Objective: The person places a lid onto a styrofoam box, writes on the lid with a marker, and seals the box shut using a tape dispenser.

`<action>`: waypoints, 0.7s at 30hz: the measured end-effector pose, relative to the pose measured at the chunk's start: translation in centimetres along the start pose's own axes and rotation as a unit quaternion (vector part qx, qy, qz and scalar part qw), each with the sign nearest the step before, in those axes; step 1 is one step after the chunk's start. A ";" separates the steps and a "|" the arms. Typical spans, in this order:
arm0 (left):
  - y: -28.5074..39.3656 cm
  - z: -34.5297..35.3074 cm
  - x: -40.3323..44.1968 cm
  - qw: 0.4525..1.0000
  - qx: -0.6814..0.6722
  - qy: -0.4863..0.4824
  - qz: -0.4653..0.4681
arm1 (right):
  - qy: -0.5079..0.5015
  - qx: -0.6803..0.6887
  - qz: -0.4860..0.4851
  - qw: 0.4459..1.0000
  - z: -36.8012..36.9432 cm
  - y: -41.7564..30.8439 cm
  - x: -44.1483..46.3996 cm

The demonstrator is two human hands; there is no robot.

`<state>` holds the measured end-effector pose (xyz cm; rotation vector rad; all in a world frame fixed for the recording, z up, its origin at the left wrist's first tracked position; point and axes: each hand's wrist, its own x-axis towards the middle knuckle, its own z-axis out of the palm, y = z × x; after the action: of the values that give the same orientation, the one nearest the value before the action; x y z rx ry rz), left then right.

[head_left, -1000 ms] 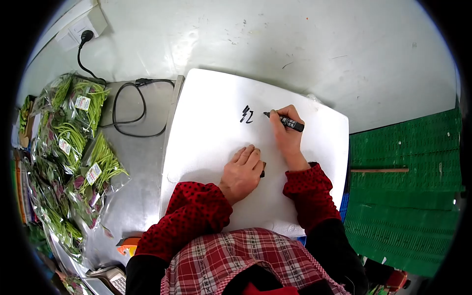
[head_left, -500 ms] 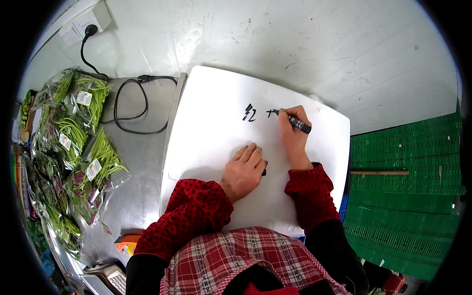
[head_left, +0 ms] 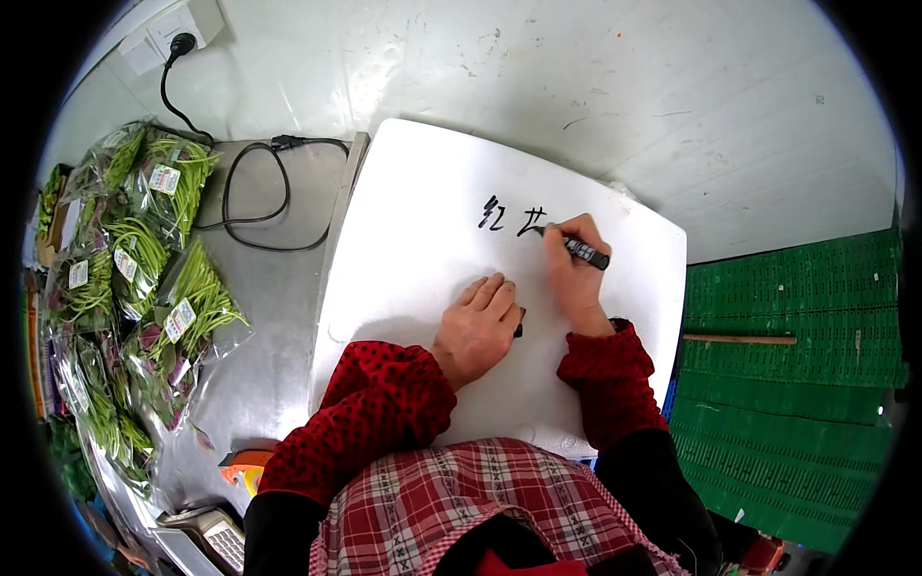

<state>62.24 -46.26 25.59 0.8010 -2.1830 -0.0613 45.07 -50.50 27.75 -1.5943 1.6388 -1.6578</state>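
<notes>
A white foam board (head_left: 413, 230), seemingly a box lid, lies under both hands. Black handwritten characters (head_left: 493, 214) run along its upper part. My right hand (head_left: 578, 274) grips a black marker (head_left: 584, 252), its tip against the foam at the second character (head_left: 534, 219). Lower and to the left, my left hand (head_left: 477, 326) rests on the board with its fingers curled. A small black piece that looks like the marker cap (head_left: 520, 324) pokes out by the thumb; most of it is hidden.
Bagged green vegetables (head_left: 139, 259) with labels cover the left of the metal table (head_left: 274, 317). A black power cable (head_left: 229, 206) loops there. An orange tape dispenser (head_left: 248, 466) and a keypad device (head_left: 223, 542) sit lower left. Green plastic crates (head_left: 788, 384) stand at right.
My right hand has shifted slightly down, adding strokes to the second character. My left hand stays in place on the foam. The whole view has moved a little.
</notes>
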 end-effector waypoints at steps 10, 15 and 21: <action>0.1 0.2 0.1 1.000 0.005 0.001 -0.001 | -0.017 -0.005 0.051 0.999 -0.5 -0.9 -0.8; 0.1 0.3 -0.1 1.000 0.004 0.003 0.000 | -0.042 0.003 -0.019 0.999 -0.4 -0.6 -1.6; 0.0 0.2 -0.2 1.000 -0.014 -0.017 0.001 | -0.056 0.013 0.002 0.998 -2.5 -0.3 -2.2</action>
<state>62.17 -46.19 25.34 0.7858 -2.2108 -0.1058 43.82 -47.36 27.70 -1.6391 1.5580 -1.5530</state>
